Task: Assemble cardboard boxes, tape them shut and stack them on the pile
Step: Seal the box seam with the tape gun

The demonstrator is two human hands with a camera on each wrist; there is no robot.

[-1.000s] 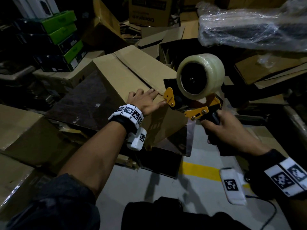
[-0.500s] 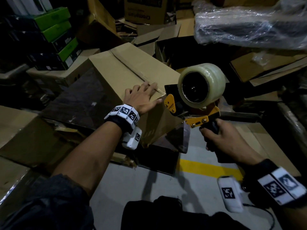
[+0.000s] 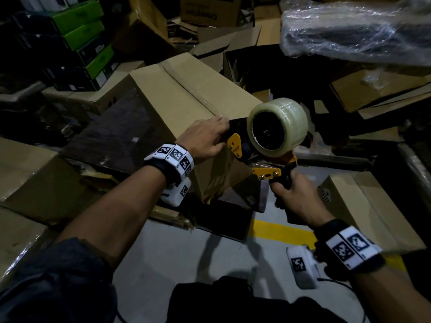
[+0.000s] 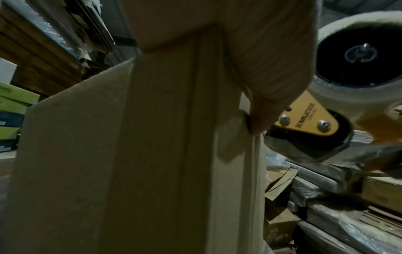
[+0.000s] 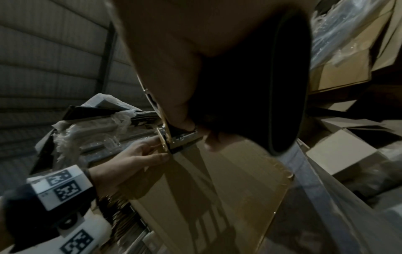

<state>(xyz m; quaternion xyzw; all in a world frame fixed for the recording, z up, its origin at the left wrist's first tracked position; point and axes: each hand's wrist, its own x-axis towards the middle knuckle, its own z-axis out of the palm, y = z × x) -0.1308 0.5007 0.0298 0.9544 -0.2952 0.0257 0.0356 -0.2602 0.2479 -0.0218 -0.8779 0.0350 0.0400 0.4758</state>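
Nearest, bare grey floor (image 3: 182,257) crossed by a yellow line (image 3: 277,234) is seen between the two forearms, the only open room close by. Just beyond it, the right hand (image 3: 296,201) is wrapped tightly around the black grip of a tape dispenser (image 3: 268,159), which carries a clear tape roll (image 3: 277,127) and is held at the near top edge of a closed cardboard box (image 3: 186,99). The left hand (image 3: 205,138) is laid palm down on that same edge, fingers straight and together, their tips reaching the dispenser's front; whether anything is pinched there cannot be told. A strip of tape is seen along the box's top seam, running away from the hands, and its near end hangs down the front face. Left of the left hand, flattened cardboard (image 3: 30,178) is crowded against the box. Right of the right hand, another carton (image 3: 363,206) is stood close. Farther off, green-and-black boxes (image 3: 79,40) are stacked at left, and a plastic-wrapped bundle (image 3: 354,31) is seen at right.
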